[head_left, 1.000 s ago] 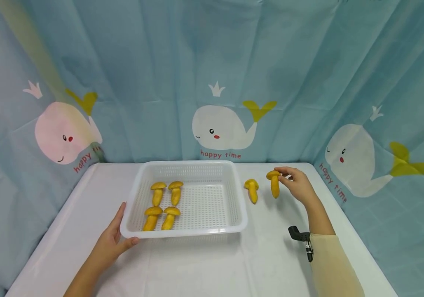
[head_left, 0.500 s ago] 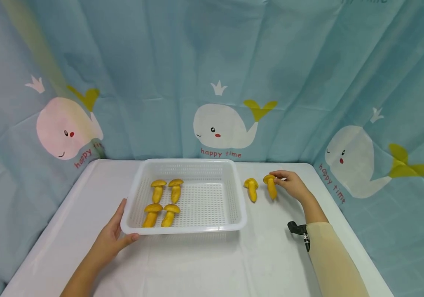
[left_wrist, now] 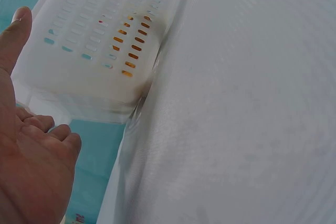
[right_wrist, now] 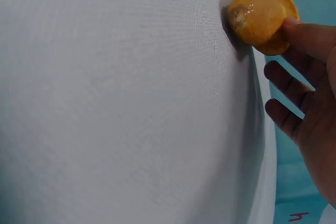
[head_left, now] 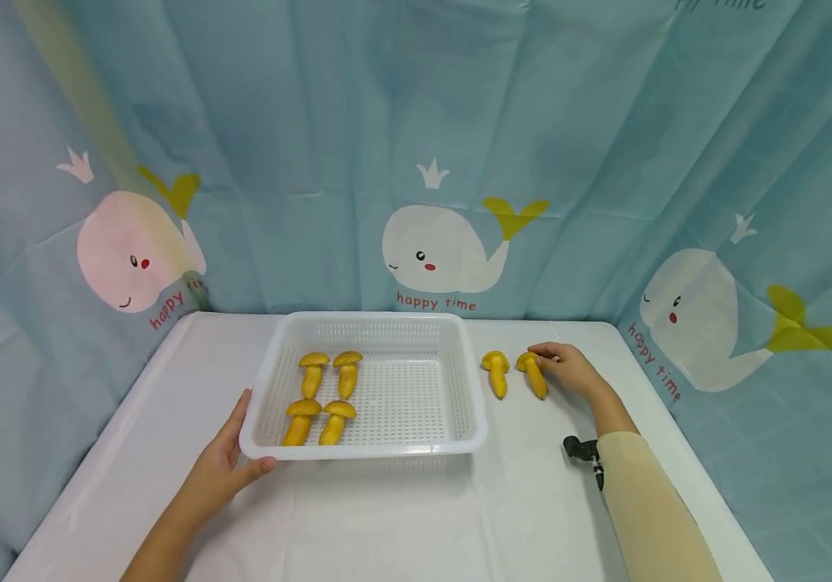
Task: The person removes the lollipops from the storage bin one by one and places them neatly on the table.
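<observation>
A white perforated plastic basket [head_left: 416, 449] stands at the back middle of the table. Several yellow mushrooms [head_left: 301, 426] lie inside its left half, in two rows, caps toward the back. My left hand [head_left: 215, 473] holds the basket's front left corner, thumb at the front rim and fingers along the left side. To the basket's right, one mushroom [head_left: 496, 373] lies on the tablecloth. Beside it, my right hand [head_left: 572, 373] pinches another mushroom [head_left: 534, 378] by its cap, at table level. The right wrist view shows the thumb on this mushroom's cap [right_wrist: 257, 17].
A white cloth covers the table [head_left: 401, 525]. Blue curtains [head_left: 299, 162] printed with whales rise behind it and on both sides. A black device [head_left: 583, 450] is strapped near the right sleeve [head_left: 648, 501].
The right hand has lowered its mushroom toward the tablecloth and slightly left, beside the other loose one. The basket and left hand have hardly moved.
</observation>
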